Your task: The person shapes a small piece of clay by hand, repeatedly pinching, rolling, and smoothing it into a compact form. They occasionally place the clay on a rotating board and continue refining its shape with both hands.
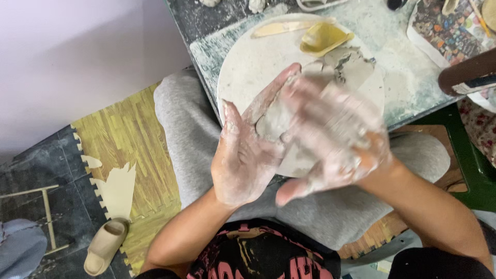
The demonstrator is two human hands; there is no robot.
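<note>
From my remote seat I saw the left hand (243, 157) turned palm up and spread, its fingers reaching toward the table, coated in pale slip. A grey lump of clay (274, 121) lay across its fingers and upper palm. The right hand (330, 142) came over it from the right, fingers spread and blurred, pressed flat against the clay so that the lump sat sandwiched between the two hands. How much clay lay under the right hand I could not tell.

The hands hung over the near edge of a round white board (248, 67), which itself overlapped the front edge of the dusty dark table (398, 82). Behind the hands, on the far part of the board, lay more torn grey clay (351, 64), a yellow sponge (323, 37) touching it, and a flat wooden tool (281, 27) just beside the sponge. The left half of the board was bare, giving open room there.

Below the hands, the grey trousers (181, 129) filled the space to the table's edge. To the left, the floor carried a yellow wood-grain mat (129, 139) with a toothed border, then dark tiles (36, 165), with a beige sandal (103, 247) at the mat's lower corner, well apart from the hands. At the right, a brown rolling-pin-like cylinder (467, 72) jutted in above the table's edge, near a patterned sheet (447, 28).
</note>
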